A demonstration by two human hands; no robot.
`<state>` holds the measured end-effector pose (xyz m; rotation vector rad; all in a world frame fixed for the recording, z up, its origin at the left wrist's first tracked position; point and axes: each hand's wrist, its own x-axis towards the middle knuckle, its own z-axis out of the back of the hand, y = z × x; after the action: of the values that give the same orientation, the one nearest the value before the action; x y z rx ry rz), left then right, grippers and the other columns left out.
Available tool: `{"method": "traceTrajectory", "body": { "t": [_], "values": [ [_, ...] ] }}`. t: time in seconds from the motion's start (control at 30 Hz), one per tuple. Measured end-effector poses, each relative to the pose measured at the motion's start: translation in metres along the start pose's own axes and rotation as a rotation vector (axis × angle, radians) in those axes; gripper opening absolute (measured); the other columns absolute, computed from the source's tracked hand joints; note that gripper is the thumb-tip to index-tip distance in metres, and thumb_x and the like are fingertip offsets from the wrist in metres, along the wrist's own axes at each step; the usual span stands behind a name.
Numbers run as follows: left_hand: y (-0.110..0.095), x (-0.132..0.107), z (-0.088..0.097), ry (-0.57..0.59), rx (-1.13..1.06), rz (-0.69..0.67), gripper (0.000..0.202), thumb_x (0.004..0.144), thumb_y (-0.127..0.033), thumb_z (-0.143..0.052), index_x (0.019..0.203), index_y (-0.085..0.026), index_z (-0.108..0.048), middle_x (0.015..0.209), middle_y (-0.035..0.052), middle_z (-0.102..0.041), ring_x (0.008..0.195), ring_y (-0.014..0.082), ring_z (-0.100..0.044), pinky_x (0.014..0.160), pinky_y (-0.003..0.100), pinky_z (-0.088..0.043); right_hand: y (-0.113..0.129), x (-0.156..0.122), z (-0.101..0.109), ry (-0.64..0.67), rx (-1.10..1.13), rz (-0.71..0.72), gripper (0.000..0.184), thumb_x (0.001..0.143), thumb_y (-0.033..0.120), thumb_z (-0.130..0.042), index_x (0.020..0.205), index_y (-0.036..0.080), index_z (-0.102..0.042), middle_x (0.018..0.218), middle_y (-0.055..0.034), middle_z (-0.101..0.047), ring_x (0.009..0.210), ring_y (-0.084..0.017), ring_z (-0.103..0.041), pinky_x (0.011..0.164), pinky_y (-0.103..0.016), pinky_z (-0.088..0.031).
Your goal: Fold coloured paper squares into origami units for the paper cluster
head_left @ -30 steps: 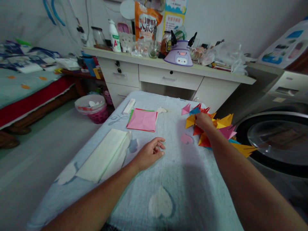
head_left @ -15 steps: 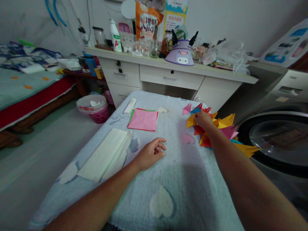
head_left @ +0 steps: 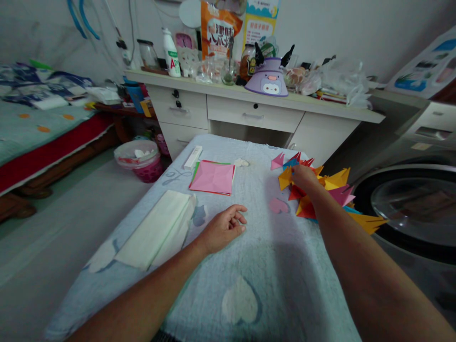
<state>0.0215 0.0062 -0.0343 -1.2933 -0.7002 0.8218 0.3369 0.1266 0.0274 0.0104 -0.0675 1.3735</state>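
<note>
The right hand [head_left: 302, 176] is reaching into the pile of folded paper pieces [head_left: 335, 181] at the bench's [head_left: 249, 266] far right edge. Its fingers are buried among them, so I cannot tell their grip. The left hand [head_left: 223, 229] is resting loosely curled, holding nothing.

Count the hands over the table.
2. The left hand rests on the cloth near the middle; the right hand is on the paper pile at the right edge. None seems hidden.
</note>
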Motion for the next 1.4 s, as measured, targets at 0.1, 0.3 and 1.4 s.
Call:
{"method": "traceTrajectory", "body": {
  "t": [0.1, 0.3, 1.4],
  "values": [
    [-0.001, 0.0, 0.0, -0.001, 0.014, 0.0, 0.042, 0.079, -0.022, -0.059, 0.12, -0.018, -0.052, 0.096, 0.0035, -0.06, 0.073, 0.0103, -0.051, 0.067, 0.024, -0.043, 0.007, -0.013, 0.013, -0.043, 0.004, -0.056, 0.033, 0.085, 0.01, -0.045, 0.111, 0.01, -0.065, 0.108, -0.0212, -0.069, 0.101, -0.029, -0.065, 0.082, -0.035, -0.047],
    [-0.002, 0.0, -0.002, -0.088, 0.095, -0.038, 0.032, 0.082, -0.022, -0.056, 0.113, -0.018, -0.058, 0.09, 0.0023, -0.063, 0.073, 0.0117, -0.057, 0.068, 0.024, -0.045, 0.055, -0.077, 0.02, -0.045, 0.127, 0.131, 0.033, 0.092, 0.022, -0.045, 0.12, 0.012, -0.059, 0.107, -0.0152, -0.069, 0.098, -0.025, -0.064, 0.085, -0.033, -0.045],
    [-0.04, -0.009, 0.011, 0.067, 1.382, -0.063, 0.026, 0.085, -0.012, -0.05, 0.107, -0.019, -0.062, 0.115, 0.01, -0.065, 0.109, 0.027, -0.058, 0.1, 0.049, -0.038, 0.117, -0.146, -0.055, -0.151, 0.337, 0.423, 0.026, 0.089, 0.031, -0.056, 0.112, 0.019, -0.062, 0.117, -0.011, -0.06, 0.106, -0.027, -0.051, 0.092, -0.039, -0.039]
  ]
}}
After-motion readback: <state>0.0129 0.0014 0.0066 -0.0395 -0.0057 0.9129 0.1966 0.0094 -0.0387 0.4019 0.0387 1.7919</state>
